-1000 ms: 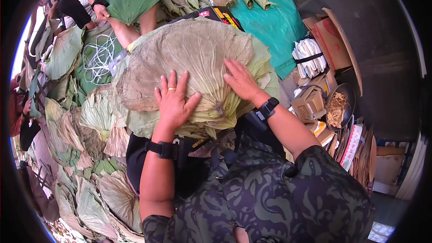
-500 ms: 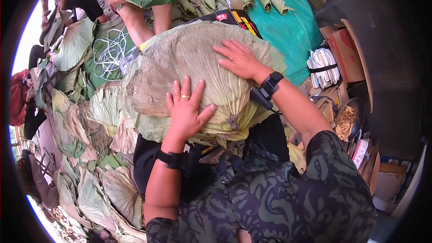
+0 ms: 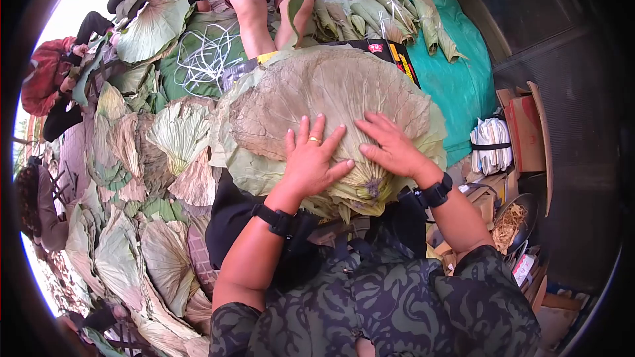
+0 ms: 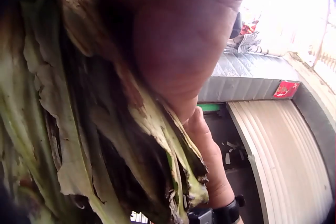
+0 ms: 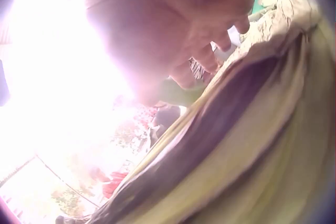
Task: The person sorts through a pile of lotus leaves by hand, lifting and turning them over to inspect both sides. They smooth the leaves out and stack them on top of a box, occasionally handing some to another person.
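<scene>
A thick stack of dried lotus leaves, brown-grey on top with paler green edges, lies in front of the wearer's body. The left hand rests on the top leaf with fingers spread, a ring on one finger. Beside it the right hand lies on the same leaf, fingers extended, just above the gathered stem centre. Folded, ragged leaf edges hang below the left hand in the left wrist view. In the right wrist view the right hand reaches over the ribbed leaf surface.
Loose lotus leaves cover the ground at left, near white string. Tied leaf bundles lie on a green tarp. Cardboard boxes, strapped papers and a pan stand at right. A person's legs are opposite.
The right hand slid outward over the leaf, then back toward the stem centre. The left hand stays spread on the leaf. The head view shifted, and the person opposite turned their green leaf.
</scene>
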A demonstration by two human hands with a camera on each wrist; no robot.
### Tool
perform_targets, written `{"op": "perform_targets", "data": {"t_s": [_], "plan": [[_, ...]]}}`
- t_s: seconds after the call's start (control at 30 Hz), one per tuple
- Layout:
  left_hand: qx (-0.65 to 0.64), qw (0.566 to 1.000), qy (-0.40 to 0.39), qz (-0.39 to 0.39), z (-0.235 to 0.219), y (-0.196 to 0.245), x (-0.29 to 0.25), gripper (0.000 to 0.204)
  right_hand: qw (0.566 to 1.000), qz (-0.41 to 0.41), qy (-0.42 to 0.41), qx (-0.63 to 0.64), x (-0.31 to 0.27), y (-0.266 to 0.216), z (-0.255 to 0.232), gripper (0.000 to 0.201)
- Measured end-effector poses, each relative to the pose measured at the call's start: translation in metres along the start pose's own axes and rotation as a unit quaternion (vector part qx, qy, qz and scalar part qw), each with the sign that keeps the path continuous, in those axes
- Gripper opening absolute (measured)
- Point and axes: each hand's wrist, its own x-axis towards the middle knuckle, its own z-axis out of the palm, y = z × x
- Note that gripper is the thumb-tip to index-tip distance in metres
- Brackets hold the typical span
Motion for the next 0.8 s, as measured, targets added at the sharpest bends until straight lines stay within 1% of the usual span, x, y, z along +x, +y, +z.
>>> {"op": "perform_targets", "data": {"t_s": [0.03,0.1,0.13,0.2,0.27,0.33,0.37,0.4,0.43,0.47,0.53,0.57,0.6,0.63,0.7,0.77,0.8], "plan": [[-0.008,1.000,-0.010,-0.004,-0.001,0.000,0.000,0.067,1.000,-0.008,0.004,-0.006,0.004,-0.003,-0.005,0.054],[-0.015,1.000,-0.020,-0.009,-0.004,0.001,-0.001,0.066,0.990,0.048,0.061,0.116,0.013,-0.012,-0.018,0.062],[-0.013,1.000,-0.012,-0.007,-0.005,0.001,-0.001,0.066,0.991,0.042,0.065,0.111,0.023,-0.016,-0.028,0.062],[-0.019,0.999,-0.030,-0.013,-0.006,0.001,-0.001,0.068,0.955,0.067,0.219,0.190,0.060,-0.025,-0.055,0.071],[-0.016,1.000,-0.018,-0.008,-0.006,0.002,-0.001,0.067,0.930,0.059,0.268,0.246,0.104,-0.028,-0.080,0.076],[-0.024,0.999,-0.040,-0.017,-0.009,0.003,-0.001,0.066,0.930,-0.001,0.315,0.189,0.149,-0.039,-0.097,0.081],[-0.023,0.999,-0.041,-0.019,-0.010,0.003,0.000,0.065,0.931,-0.005,0.313,0.186,0.166,-0.052,-0.103,0.081],[-0.026,0.999,-0.037,-0.021,-0.011,0.003,0.000,0.065,0.949,-0.003,0.306,0.073,0.180,-0.070,-0.109,0.080],[-0.029,0.999,-0.039,-0.021,-0.012,0.003,0.001,0.065,0.954,0.000,0.296,-0.040,0.193,-0.083,-0.111,0.079],[-0.031,0.998,-0.042,-0.022,-0.012,0.003,0.000,0.064,0.955,-0.001,0.293,-0.040,0.205,-0.090,-0.110,0.079],[-0.034,0.998,-0.043,-0.021,-0.011,0.002,0.000,0.063,0.954,0.101,0.219,-0.176,0.226,-0.098,-0.110,0.071],[-0.036,0.998,-0.042,-0.018,-0.011,0.001,0.001,0.063,0.947,0.104,0.215,-0.214,0.237,-0.086,-0.105,0.052],[-0.037,0.998,-0.041,-0.021,-0.011,0.001,0.000,0.063,0.948,0.101,0.212,-0.214,0.244,-0.074,-0.101,0.052],[-0.041,0.998,-0.039,-0.020,-0.011,0.000,0.000,0.063,0.948,0.104,0.213,-0.213,0.249,-0.062,-0.098,0.048],[-0.047,0.998,-0.037,-0.019,-0.011,0.000,0.001,0.062,0.948,0.108,0.211,-0.214,0.253,-0.051,-0.101,0.044],[-0.042,0.998,-0.034,-0.018,-0.010,0.000,0.001,0.062,0.932,0.132,0.260,-0.213,0.246,-0.038,-0.107,0.029],[-0.043,0.998,-0.038,-0.014,-0.010,0.000,0.001,0.062,0.931,0.138,0.261,-0.214,0.238,-0.031,-0.111,0.029]]}}
